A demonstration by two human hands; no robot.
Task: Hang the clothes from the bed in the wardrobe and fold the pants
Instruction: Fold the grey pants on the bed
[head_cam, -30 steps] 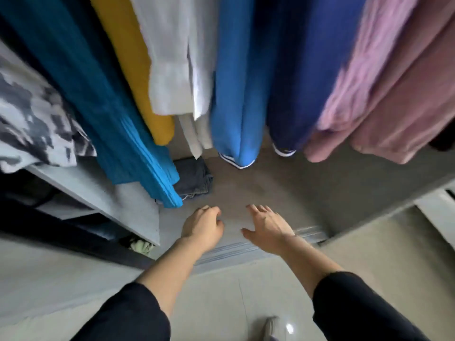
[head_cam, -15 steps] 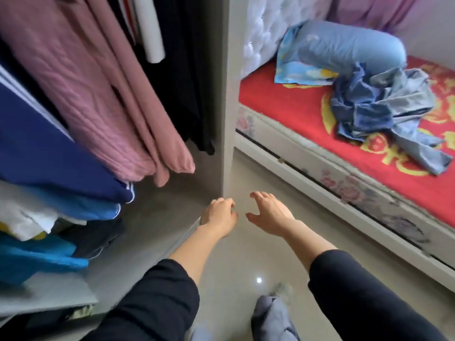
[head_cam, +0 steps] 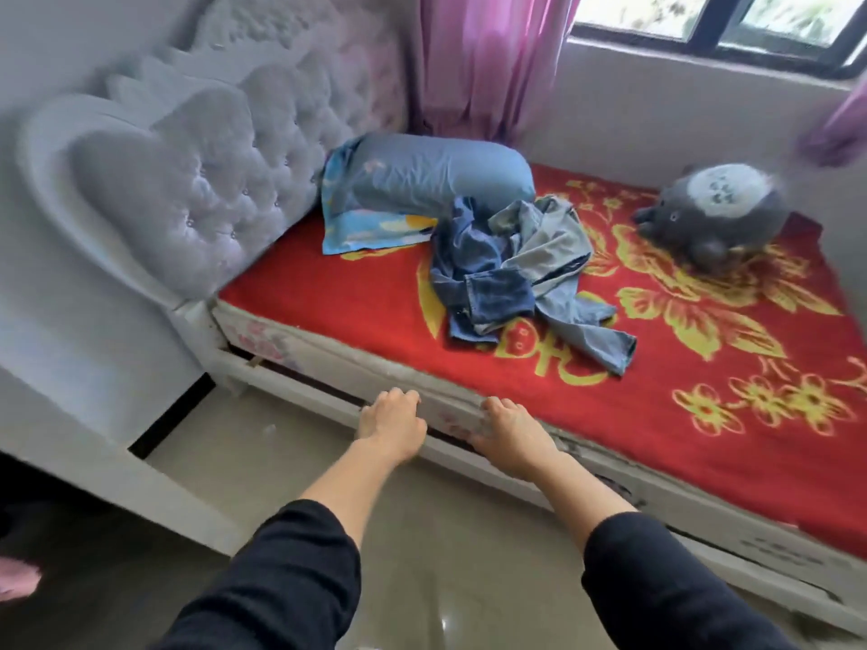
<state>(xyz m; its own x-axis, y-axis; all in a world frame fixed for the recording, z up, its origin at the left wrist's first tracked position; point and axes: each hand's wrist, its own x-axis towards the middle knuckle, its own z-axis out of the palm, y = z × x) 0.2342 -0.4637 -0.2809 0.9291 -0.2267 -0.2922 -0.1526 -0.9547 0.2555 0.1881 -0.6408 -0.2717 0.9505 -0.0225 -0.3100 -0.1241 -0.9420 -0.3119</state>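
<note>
Head view: left hand [head_cam: 391, 422] and right hand [head_cam: 511, 433] are both empty, fingers loosely curled, nothing held. Both hang side by side at the near side edge of the bed [head_cam: 703, 471]; contact with it cannot be confirmed. A crumpled pile lies mid-bed: dark jeans [head_cam: 478, 279] tangled with light blue pants [head_cam: 553, 255], touching. Blue pillow [head_cam: 422, 180] lies at the bed's head end, against the pile. Grey plush toy [head_cam: 713, 213] sits on the bed's far side, well apart from the pile.
</note>
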